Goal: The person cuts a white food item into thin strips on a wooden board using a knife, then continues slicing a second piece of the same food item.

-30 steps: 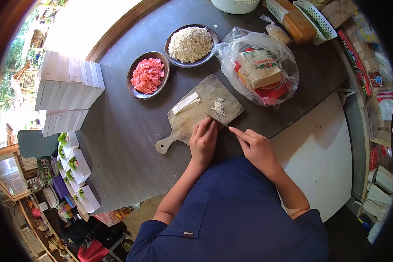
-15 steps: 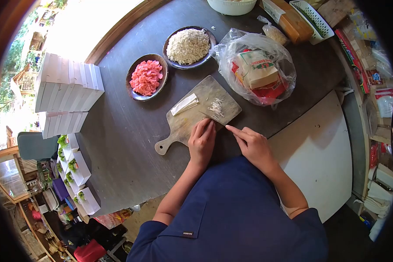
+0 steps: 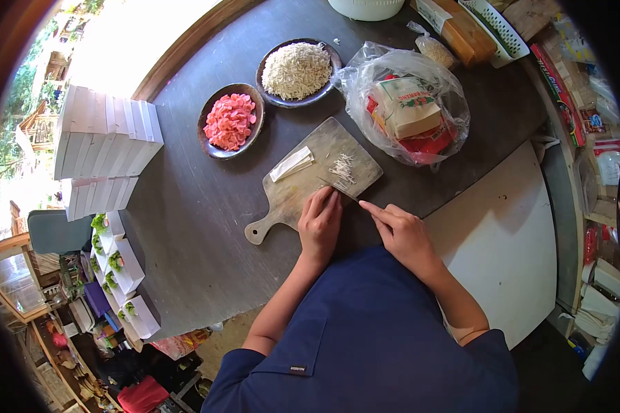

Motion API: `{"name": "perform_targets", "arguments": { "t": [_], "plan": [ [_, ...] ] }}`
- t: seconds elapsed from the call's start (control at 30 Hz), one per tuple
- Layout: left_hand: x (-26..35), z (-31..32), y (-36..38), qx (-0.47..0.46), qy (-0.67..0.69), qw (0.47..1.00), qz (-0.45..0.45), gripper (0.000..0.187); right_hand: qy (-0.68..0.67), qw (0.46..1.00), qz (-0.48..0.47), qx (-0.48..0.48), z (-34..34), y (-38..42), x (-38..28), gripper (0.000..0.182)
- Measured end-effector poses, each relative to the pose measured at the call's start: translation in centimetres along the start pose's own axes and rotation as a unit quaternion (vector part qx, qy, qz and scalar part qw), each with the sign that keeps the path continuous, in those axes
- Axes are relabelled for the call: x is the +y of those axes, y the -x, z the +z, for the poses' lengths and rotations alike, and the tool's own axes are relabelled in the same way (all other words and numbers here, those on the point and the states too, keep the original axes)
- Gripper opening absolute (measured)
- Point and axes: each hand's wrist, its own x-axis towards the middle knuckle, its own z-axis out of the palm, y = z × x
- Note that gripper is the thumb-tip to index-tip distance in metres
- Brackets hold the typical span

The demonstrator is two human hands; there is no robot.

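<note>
A wooden cutting board with a handle lies on the dark table in front of me. My right hand is closed around a knife, its index finger stretched along the back of the blade. At the board's near edge, my left hand rests with curled fingers beside the blade; whatever they pinch is hidden. Thin white slivers lie just beyond the knife. Farther left on the board are larger white strips, side by side.
Behind the board stand a bowl of pink slices and a bowl of whitish shreds. A clear plastic bag with packages sits to the right. Stacked white boxes and open boxes with greens line the left edge.
My right hand and the knife have shifted very slightly to the right and back toward me. The left hand and the white pieces look almost the same.
</note>
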Motion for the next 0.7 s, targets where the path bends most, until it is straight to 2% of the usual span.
{"name": "perform_targets", "arguments": {
  "t": [0.2,0.33,0.7],
  "plan": [
    [-0.2,0.2,0.0,-0.008,-0.012,1.0,0.016,0.026,0.025,0.999,-0.02,0.013,0.8,-1.1,-0.2,0.042],
    [-0.2,0.0,0.1,-0.002,-0.018,1.0,0.013,0.025,0.031,1.0,0.0,-0.001,0.1,-0.1,0.2,0.042],
    [0.0,0.2,0.1,0.01,-0.01,1.0,0.012,0.024,0.003,1.0,-0.006,0.011,0.0,0.1,0.4,0.044]
  ]
}}
